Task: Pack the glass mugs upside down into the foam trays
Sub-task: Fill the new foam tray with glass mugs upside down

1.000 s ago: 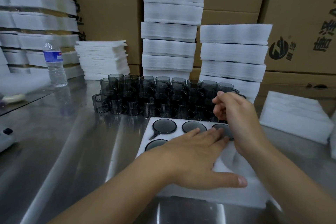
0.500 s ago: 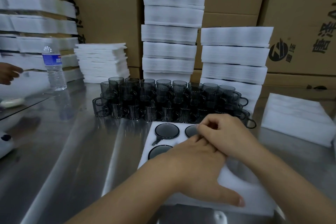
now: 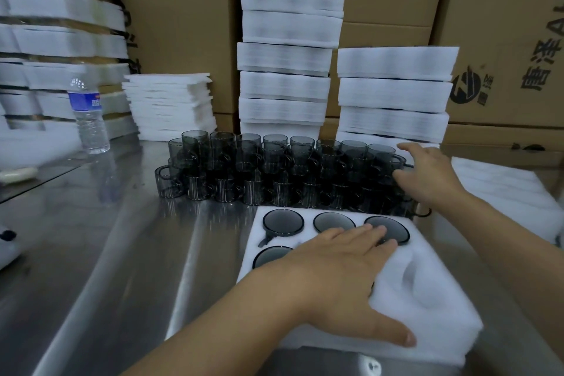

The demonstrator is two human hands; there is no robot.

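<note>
A white foam tray (image 3: 427, 317) lies on the steel table in front of me. Several dark glass mugs (image 3: 283, 222) sit upside down in its round pockets; one pocket at the right (image 3: 418, 281) shows only foam. My left hand (image 3: 341, 278) lies flat on the tray with straight fingers, covering the middle pockets. My right hand (image 3: 427, 175) hovers open over the right end of a dense block of smoky glass mugs (image 3: 274, 174) stacked behind the tray, fingers spread and holding nothing.
Tall stacks of white foam trays (image 3: 290, 55) stand behind the mugs, against cardboard boxes (image 3: 503, 40). Flat foam sheets (image 3: 168, 104) and a water bottle (image 3: 88, 116) are at the back left. More foam (image 3: 512, 192) lies at the right.
My right hand left the tray, where it was pressing a mug, and reached up and right over the loose mugs, opening its fingers. My left hand stays flat on the tray.
</note>
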